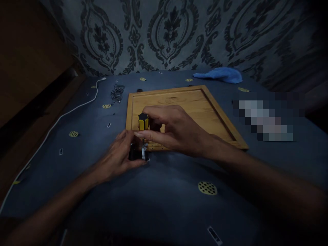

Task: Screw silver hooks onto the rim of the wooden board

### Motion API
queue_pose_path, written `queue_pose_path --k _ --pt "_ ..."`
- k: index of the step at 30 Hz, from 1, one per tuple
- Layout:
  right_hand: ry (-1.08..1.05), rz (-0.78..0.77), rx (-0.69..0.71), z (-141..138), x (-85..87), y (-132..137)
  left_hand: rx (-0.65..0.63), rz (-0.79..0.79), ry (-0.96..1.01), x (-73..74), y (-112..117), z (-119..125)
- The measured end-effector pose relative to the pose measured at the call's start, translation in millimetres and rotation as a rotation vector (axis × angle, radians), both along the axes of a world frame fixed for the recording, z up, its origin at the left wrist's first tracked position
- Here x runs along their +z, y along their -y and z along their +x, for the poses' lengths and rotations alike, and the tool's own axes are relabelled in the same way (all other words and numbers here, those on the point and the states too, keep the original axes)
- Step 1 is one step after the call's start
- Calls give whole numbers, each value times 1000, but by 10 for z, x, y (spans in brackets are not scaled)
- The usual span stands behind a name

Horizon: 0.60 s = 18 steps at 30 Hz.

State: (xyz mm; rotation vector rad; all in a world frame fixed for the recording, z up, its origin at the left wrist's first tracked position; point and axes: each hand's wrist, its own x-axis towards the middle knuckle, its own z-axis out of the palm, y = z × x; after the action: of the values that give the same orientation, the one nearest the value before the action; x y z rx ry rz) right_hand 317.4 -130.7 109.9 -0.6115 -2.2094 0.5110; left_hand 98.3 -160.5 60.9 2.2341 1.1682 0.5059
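Our right hand (176, 131) pinches the screwdriver (142, 122) upright, tip bearing on a small fitting (145, 152). Our left hand (120, 157) grips it steady beside the board (194, 102).

The screwdriver (143, 122) is yellow-and-black, the sheet (166, 201) navy (yellow dotted discs (207, 188)).

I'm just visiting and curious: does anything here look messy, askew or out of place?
Nothing looks damaged or spilled. Only loose ends: a tangled heap of small metal hooks lies beyond the left hand, a white cable trails across the blue patterned cloth, and a crumpled blue rag sits behind the square wooden board.
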Motion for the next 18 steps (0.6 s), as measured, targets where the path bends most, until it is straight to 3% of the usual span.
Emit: queue_pose_path --k 18 --pt "-36 29 -63 -34 -31 52 42 -19 -3 -8 10 0"
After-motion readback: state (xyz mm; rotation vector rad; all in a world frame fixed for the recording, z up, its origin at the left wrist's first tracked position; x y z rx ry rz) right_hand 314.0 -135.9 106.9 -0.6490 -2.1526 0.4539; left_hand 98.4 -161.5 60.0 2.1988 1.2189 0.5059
